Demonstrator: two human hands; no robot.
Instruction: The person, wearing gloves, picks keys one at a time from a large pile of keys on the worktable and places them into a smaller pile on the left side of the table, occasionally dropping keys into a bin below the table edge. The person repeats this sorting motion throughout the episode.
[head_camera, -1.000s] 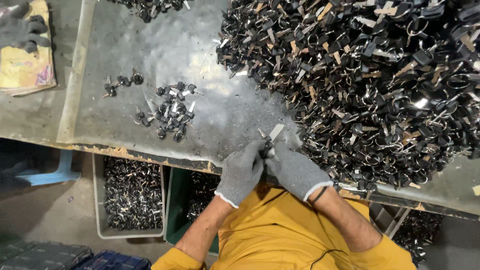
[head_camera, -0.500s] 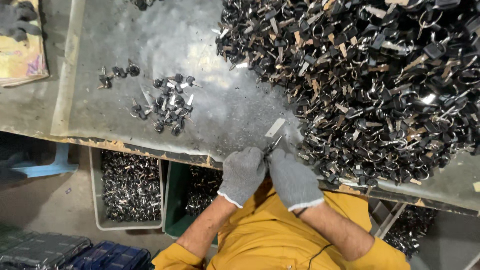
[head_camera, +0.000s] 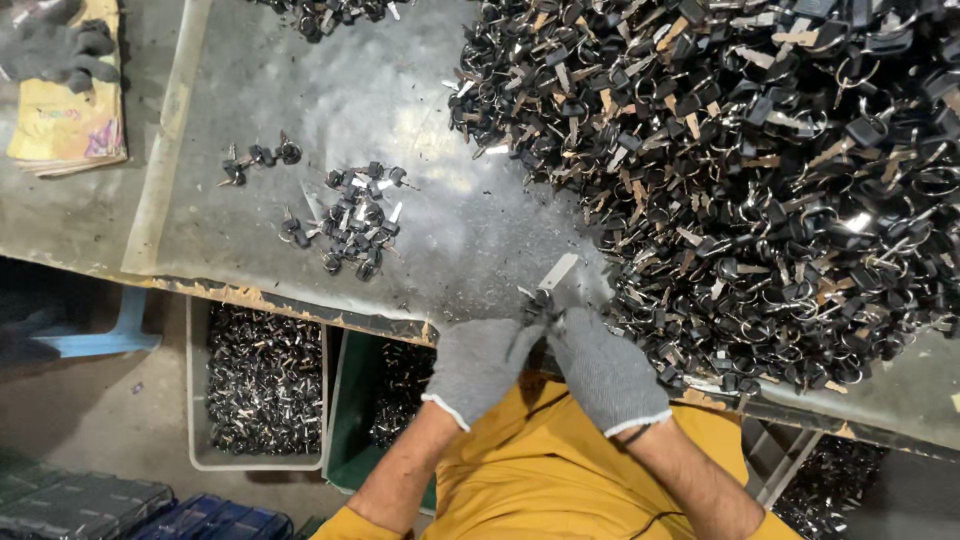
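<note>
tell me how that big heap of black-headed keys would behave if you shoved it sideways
The heap of keys would probably feel heavy, since it is deep and mostly metal. It would likely move in clumps, as rings and blades look tangled. Loose keys at its edge may scatter over the smooth metal table.

Even overhead light, sharp focus; glare on metal table (head_camera: 440, 90) beyond the hands (dim shadow below bench edge).

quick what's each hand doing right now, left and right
Left hand: gloved, closed on a small black-headed key, shared with the right.
Right hand: gloved, closed on that same key at the table edge.
</note>
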